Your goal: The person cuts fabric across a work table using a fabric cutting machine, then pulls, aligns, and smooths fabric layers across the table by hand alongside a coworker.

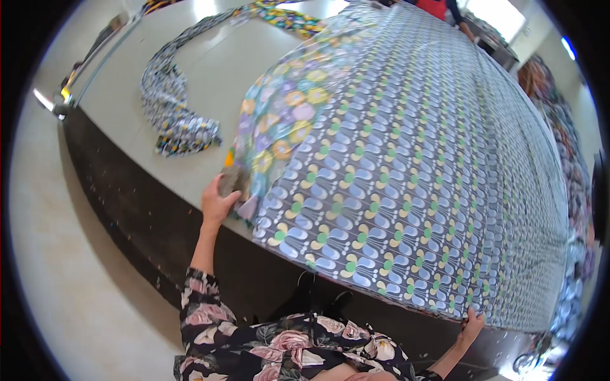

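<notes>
Holds a blurred grey-brown block [232, 182], too unclear to identify, in the curled left hand [218, 200] at the near edge of the table [219, 76], with the arm stretched forward. Pinches grey patterned fabric [394, 190] farther right along that edge with the right hand [471, 325], well apart from the left, with bent wrist and mostly cut-off sleeve. Partly hides flowered fabric [292, 114] under the grey. Shows only part of another person [433, 7] at the far edge.

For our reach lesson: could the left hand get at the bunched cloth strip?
Likely yes: only bare tabletop parts the left hand from the cloth strip, though that hand holds a grey object.
</notes>
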Tool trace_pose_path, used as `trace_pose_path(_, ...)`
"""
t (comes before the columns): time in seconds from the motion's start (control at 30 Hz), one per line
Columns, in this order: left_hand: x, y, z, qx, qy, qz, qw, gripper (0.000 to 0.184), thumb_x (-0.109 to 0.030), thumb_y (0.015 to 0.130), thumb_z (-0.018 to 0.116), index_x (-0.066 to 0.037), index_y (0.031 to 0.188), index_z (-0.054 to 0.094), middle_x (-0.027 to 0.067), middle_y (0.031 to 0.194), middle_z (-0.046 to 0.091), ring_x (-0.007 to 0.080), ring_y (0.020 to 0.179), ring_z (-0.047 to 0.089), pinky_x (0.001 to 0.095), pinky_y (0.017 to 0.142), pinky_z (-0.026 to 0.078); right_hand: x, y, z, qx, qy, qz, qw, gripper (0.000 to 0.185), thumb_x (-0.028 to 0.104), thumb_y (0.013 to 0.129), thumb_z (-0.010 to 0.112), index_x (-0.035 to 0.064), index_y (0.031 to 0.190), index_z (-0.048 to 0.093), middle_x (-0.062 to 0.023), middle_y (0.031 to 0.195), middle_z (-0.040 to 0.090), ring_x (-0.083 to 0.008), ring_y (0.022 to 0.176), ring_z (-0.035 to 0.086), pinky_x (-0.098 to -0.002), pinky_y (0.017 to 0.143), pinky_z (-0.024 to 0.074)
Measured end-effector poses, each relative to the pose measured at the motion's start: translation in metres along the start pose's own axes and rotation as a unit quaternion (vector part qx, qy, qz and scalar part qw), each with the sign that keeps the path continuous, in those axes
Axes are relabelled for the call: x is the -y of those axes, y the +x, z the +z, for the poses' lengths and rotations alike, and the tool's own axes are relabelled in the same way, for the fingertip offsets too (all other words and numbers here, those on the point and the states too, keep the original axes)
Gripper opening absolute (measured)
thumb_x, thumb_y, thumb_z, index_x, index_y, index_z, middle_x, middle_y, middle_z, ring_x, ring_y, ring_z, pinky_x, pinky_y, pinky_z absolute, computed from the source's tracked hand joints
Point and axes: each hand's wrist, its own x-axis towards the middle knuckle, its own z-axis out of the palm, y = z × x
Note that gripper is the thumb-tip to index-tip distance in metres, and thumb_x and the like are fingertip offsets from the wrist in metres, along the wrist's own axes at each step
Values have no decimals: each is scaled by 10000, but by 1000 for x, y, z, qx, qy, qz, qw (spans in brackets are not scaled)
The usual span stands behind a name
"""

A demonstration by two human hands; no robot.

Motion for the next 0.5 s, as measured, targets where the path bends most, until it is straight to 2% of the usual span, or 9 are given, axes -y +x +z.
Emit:
trace_pose_path(0.03,1,-1,-1,14,-83,-73,994,642,-274,671,751,-38,1217,510,147,1000,628,276,911,600,355,806,463,5,-6,6,-12,5,5,1000,108,69,812,627,62,848,525,50,571,452,-34,375,347,-192,327,243)
trace_pose_path(0.07,-13,-3,-7,24,-83,-66,994,642,-274,671,751,-38,1217,510,147,1000,628,276,911,600,355,806,463,10,-10,10,-15,-5,1,1000,109,78,812,629,66,829,523,51,569,447,-38,378,347,-198,332,246)
trace_pose_path(0.13,-64,-13,-41,40,-291,-202,934,561,-187,743,717,-3,1225,497,110,978,635,168,853,596,289,750,469,14,-10,10,-27,-27,2,999,120,98,810,636,71,798,519,51,563,441,-43,384,349,-210,344,251)
trace_pose_path(0.17,-90,-19,-53,44,-313,-199,928,516,-118,775,687,19,1230,486,87,969,624,110,817,573,252,733,461,10,-10,7,-36,-42,8,998,129,108,810,640,73,787,518,50,561,440,-45,388,350,-217,349,253)
trace_pose_path(0.27,-156,-39,-68,65,-318,-157,933,536,-124,746,698,16,1224,499,97,970,625,127,820,580,256,737,463,4,-8,4,-20,-23,10,1000,125,94,822,634,82,779,518,53,574,443,-43,403,360,-208,359,262)
trace_pose_path(0.33,-203,-57,-64,104,-263,-58,957,546,-121,706,714,-1,1205,527,86,983,623,136,836,585,259,758,465,10,-11,10,-19,2,8,1000,132,97,822,634,83,743,529,54,563,454,-37,394,353,-207,356,245)
trace_pose_path(0.37,-233,-68,-61,129,-222,-61,964,553,-131,666,726,-26,1181,552,96,1034,617,162,903,581,283,813,456,15,-15,13,-17,11,8,1000,133,94,822,637,83,744,530,56,565,460,-33,396,355,-203,358,243)
trace_pose_path(0.43,-254,-88,-35,158,-105,95,977,584,-193,641,752,-49,1170,550,202,1151,542,310,1090,504,394,953,378,13,-14,11,-19,18,7,1000,144,97,816,651,80,738,531,57,569,470,-28,401,361,-196,363,243)
trace_pose_path(0.5,-271,-111,-9,200,-61,156,965,632,-235,626,772,-65,1187,537,224,1217,475,374,1134,440,438,983,335,11,-14,10,-4,37,-4,999,161,100,810,660,78,723,526,52,567,473,-26,406,363,-198,365,246)
